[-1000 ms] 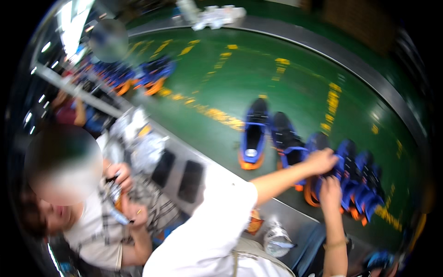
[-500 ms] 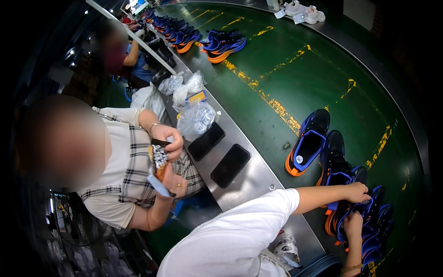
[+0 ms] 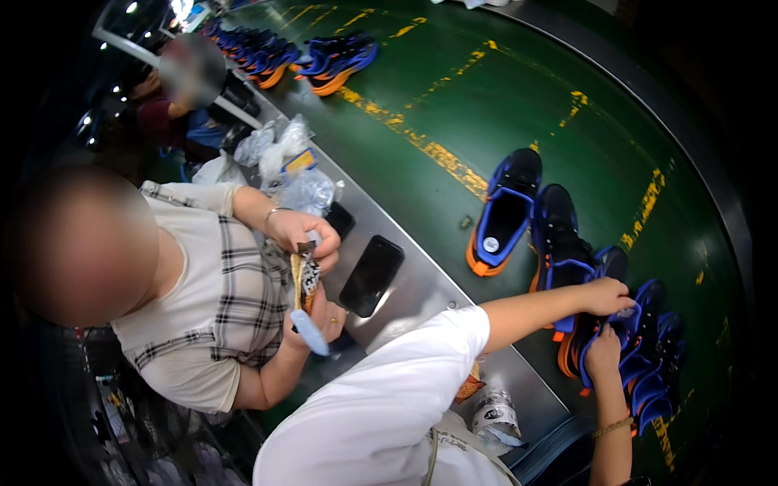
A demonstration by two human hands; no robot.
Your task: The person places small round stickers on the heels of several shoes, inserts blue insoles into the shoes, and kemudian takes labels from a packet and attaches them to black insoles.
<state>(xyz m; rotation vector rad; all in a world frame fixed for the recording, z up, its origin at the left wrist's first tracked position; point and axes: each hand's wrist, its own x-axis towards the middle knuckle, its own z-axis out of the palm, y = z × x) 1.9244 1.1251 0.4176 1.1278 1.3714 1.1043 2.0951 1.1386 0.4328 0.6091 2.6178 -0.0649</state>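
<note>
My left hand (image 3: 606, 296) reaches over a black and blue sneaker (image 3: 612, 263) with an orange sole. Its fingers are closed on the collar of that shoe. Just below, my right hand (image 3: 602, 354), with a bracelet at the wrist, is curled against the same shoe's side, its fingertips partly hidden. More sneakers of the same kind (image 3: 668, 344) stand packed together on the right. To the left of my hands, a single sneaker (image 3: 504, 212) and another one (image 3: 559, 235) stand with toes pointing away.
A green conveyor belt (image 3: 438, 97) with yellow marks carries more sneakers (image 3: 336, 61) far off. Along its steel edge (image 3: 421, 283) lie a phone (image 3: 373, 275), crumpled plastic bags (image 3: 304, 193) and an opened wrapper roll (image 3: 496, 417). A co-worker (image 3: 219, 275) at left holds a small packet (image 3: 308, 279).
The view has swung, so most things sit farther left and higher. My hands stay at the same shoe. The co-worker's packet is turned, its pale blue part now pointing downward.
</note>
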